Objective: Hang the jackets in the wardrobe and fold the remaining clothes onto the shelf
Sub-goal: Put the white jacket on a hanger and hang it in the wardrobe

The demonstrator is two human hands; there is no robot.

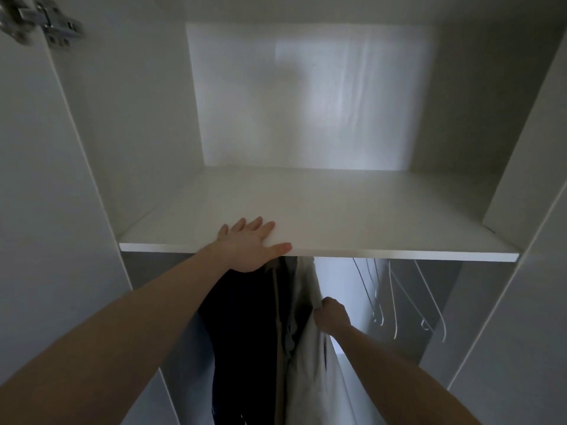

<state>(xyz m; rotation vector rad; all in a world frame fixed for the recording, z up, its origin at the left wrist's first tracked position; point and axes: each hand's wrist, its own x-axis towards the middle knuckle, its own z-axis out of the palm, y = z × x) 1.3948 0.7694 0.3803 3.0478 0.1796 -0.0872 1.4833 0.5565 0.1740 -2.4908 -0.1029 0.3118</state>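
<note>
Here the wardrobe (pixel 92 148) stands open and the view looks up into it, with the white shelf (pixel 337 216) running across the middle of the frame and nothing lying on the part that shows. The left hand (pixel 250 243) rests flat on the shelf's front edge left of centre, fingers straight and spread, thumb along the lip, holding nothing; it looks like a steadying brace rather than a grasp. Below the shelf, in the lower centre, two garments hang with their long axes running straight down: a dark jacket (pixel 242 332) directly under the left hand, and a pale jacket (pixel 310 348) just to its right, touching it. The right hand (pixel 331 314) is curled around the pale jacket's right edge, fingers pinching the cloth partway down from the shoulder.

The relation that matters is this: the pale jacket lies immediately left of the right hand and hangs vertically, so any settling or sliding of it would go sideways along the rail, which is hidden behind the shelf's edge. The right hand is the one on it; the left is above and apart from the fabric. To the right of the right hand, well apart from the jackets, several bare wire hangers (pixel 399 302) dangle in the lower right. A metal hinge (pixel 46 23) shows in the upper left corner. Hanging seems well under way; folding has not begun.
</note>
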